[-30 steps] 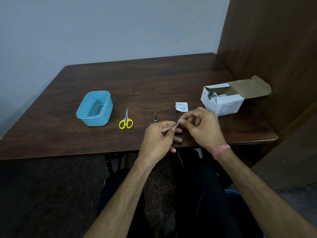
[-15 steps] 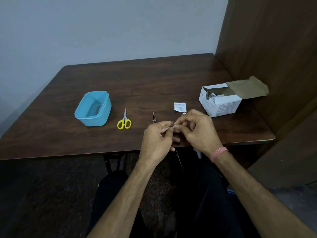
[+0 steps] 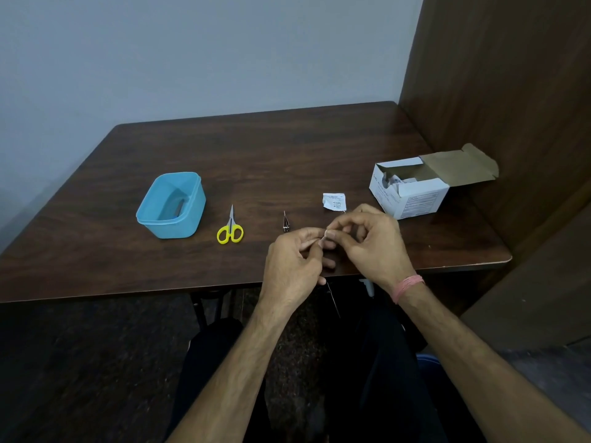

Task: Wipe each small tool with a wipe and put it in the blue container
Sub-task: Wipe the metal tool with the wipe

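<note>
My left hand (image 3: 294, 263) and my right hand (image 3: 374, 241) meet fingertip to fingertip just above the table's front edge. Between them a sliver of a thin, pale metal tool (image 3: 322, 240) shows; my left thumb and fingers pinch it. My right fingers curl and pinch around its other end, seemingly over a wipe that is hidden from view. A blue container (image 3: 172, 227) stands open at the left with something dark inside. Yellow-handled scissors (image 3: 230, 231) and small pointed tweezers (image 3: 285, 222) lie between the container and my hands.
A torn white sachet (image 3: 334, 201) lies just beyond my right hand. An open white cardboard box (image 3: 412, 193) of sachets sits at the right, by a wooden side panel (image 3: 495, 91). The dark wooden table (image 3: 287, 161) backs onto a grey wall.
My right fingers have closed in and slid along the tool toward my left fingertips, so less of the tool shows. The objects on the table have not moved.
</note>
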`<act>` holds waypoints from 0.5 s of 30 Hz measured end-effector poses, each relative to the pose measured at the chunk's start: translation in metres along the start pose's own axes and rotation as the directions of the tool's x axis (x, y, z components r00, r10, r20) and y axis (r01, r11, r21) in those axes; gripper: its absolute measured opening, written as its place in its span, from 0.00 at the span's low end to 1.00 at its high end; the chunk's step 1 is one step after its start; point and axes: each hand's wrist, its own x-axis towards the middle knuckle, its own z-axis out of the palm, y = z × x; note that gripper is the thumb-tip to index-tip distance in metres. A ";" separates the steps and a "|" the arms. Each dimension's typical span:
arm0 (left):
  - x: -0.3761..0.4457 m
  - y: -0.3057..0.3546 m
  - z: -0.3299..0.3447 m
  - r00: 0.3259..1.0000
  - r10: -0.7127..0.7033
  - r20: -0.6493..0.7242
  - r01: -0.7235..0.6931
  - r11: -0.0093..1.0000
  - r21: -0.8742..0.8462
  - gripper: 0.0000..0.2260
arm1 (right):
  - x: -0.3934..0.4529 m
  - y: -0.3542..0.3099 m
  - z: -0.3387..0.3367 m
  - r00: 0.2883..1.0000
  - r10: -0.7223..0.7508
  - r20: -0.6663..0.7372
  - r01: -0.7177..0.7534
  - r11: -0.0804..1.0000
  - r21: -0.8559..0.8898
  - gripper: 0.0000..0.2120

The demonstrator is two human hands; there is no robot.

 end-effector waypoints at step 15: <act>0.000 -0.002 0.001 1.000 0.011 0.005 -0.011 1.000 -0.005 0.15 | 0.000 0.003 -0.002 0.997 0.029 -0.066 -0.030 0.999 -0.012 0.06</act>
